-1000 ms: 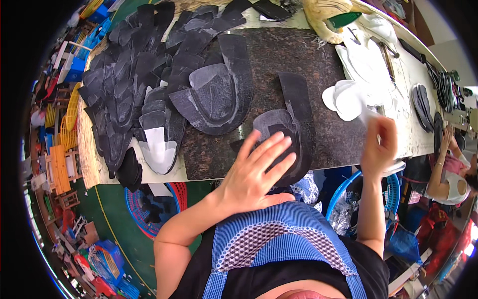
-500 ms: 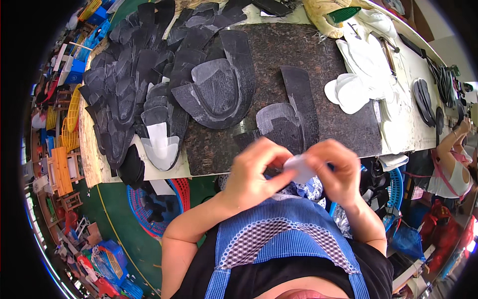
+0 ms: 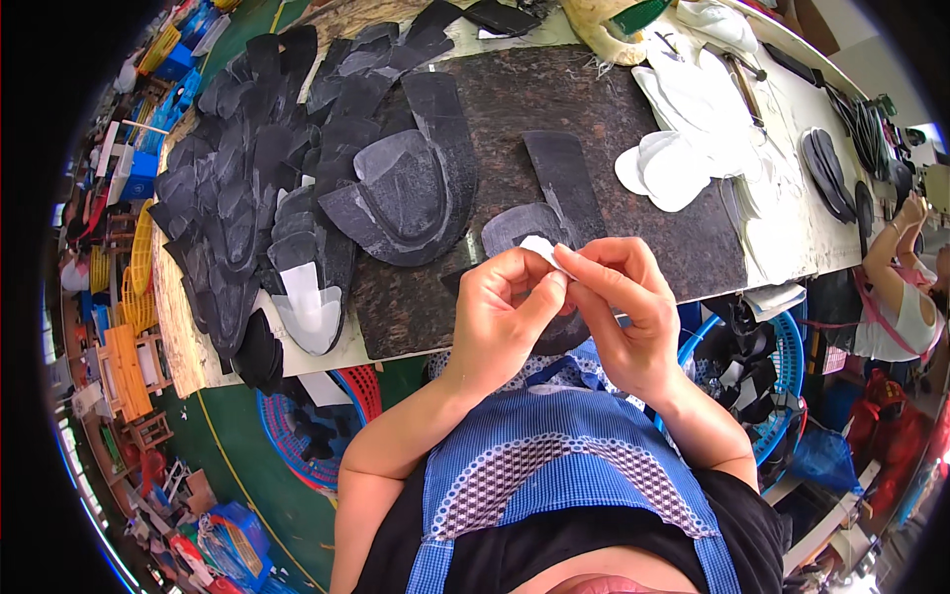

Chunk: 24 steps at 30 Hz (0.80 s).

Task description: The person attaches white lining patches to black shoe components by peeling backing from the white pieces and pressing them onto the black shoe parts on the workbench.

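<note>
Head view, left to right. Far left: stacked plastic crates (image 3: 134, 178) in blue, yellow and orange stand on the green floor; their contents cannot be resolved. Below the table edge, a blue-rimmed basket (image 3: 297, 450) with a red basket beside it holds dark cut pieces. On the bench, a large heap of black shoe-upper pieces (image 3: 237, 198) overlaps the left edge of the dark stone work slab (image 3: 633, 129). One piece at the heap's lower end carries a white liner (image 3: 309, 302).

Centre: left hand (image 3: 500, 317) and right hand (image 3: 623, 317) meet above the near edge of the slab. Both are nearly closed in a fingertip pinch on one small white piece (image 3: 542, 249), thumbs and forefingers pressed against it from either side. The piece is raised off the slab, directly over a rounded black piece (image 3: 515, 228) and just beside a long black strip (image 3: 564, 183).

Right: white cut pieces (image 3: 683, 148) lie stacked on the slab's right edge. Below the table, a blue round basket (image 3: 782, 366) holds black pieces. Far right, another person (image 3: 896, 287) stands at the bench.
</note>
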### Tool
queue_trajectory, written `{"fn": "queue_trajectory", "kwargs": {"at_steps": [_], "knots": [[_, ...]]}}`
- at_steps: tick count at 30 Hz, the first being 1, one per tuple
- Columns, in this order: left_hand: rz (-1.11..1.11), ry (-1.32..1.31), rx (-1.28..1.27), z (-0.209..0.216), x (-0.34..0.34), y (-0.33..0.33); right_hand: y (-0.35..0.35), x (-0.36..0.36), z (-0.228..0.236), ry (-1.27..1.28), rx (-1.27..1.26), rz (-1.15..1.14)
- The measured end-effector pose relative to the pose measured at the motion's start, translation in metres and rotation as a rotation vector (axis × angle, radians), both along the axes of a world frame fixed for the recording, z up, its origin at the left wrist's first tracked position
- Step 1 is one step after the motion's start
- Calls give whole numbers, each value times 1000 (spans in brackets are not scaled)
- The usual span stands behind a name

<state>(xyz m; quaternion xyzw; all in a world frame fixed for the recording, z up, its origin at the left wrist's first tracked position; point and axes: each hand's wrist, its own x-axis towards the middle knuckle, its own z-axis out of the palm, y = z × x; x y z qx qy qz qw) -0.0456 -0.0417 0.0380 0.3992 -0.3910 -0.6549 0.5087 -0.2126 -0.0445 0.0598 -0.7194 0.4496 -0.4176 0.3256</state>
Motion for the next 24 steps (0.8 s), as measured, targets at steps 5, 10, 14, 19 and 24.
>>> {"fn": "queue_trajectory", "kwargs": {"at_steps": [5,10,14,19,24], "knots": [[73,-87,-69,-6,-4,2,0,0,-12,-274,243,-7],[-5,-69,-16,-10,-3,3,4,1,-6,-90,54,-35],[-6,-61,-6,-15,2,2,5,7,-4,36,-25,-25],[11,-202,-58,-13,-2,0,3,4,-5,-68,36,-49],[-57,-616,-497,-1,6,11,0,-8,-22,-521,674,-106]]}}
